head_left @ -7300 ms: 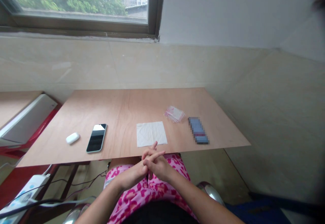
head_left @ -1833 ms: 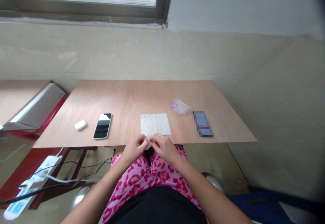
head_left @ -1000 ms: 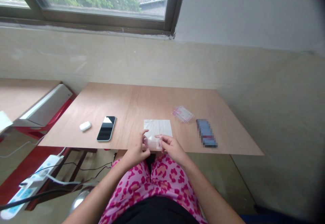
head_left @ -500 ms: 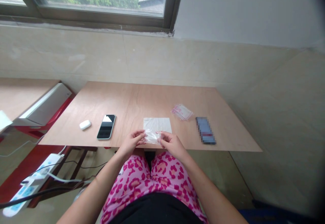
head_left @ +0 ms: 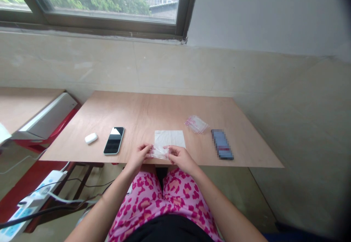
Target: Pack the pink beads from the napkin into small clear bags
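Observation:
Between my two hands is a clear plastic bag (head_left: 160, 153), crinkled and shiny, with a thin pink line at its right end. My left hand (head_left: 139, 156) pinches its left end with closed fingers. At the right end, my right hand (head_left: 181, 157) grips the bag by the pink line. Just behind lies a flat white sheet (head_left: 170, 138), partly covered by the bag and my fingers. Farther back to the right rests a small pile of clear bags with pink edges (head_left: 196, 124).
The wooden table (head_left: 153, 110) carries a phone (head_left: 114, 141) and a small white case (head_left: 91, 138) on the left. A second phone (head_left: 222, 144), its screen pixelated, lies on the right. Below left, a power strip (head_left: 35, 201) trails several cables.
My hands have shifted slightly left with the bag, which looks more stretched lengthwise now. The whole view has dropped a little in the picture. The other things on the table stay put.

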Tool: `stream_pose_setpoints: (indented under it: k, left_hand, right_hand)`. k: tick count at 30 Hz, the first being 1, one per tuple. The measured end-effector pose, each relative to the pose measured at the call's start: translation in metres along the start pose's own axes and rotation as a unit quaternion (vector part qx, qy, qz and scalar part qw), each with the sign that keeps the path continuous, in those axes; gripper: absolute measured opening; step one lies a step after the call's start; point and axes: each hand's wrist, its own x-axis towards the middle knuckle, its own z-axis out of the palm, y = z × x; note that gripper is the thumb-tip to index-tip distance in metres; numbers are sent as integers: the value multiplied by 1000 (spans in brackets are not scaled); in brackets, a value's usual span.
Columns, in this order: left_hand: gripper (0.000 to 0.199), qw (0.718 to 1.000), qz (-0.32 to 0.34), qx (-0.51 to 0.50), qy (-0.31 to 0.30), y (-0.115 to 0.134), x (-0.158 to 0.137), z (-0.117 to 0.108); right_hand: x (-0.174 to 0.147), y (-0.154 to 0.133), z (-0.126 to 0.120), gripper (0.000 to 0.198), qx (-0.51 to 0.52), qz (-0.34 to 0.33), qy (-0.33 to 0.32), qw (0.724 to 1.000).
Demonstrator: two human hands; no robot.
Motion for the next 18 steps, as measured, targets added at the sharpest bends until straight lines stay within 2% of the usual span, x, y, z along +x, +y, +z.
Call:
stream_pose_setpoints:
  k: [8,18]
  left_hand:
    - [40,998,34,22,37,9,22,2]
    - [39,989,70,129,24,22,49,0]
  right_hand:
    - [40,8,-7,43,-60,-29,21,998]
    - [69,26,-17,39,-86,-25,36,995]
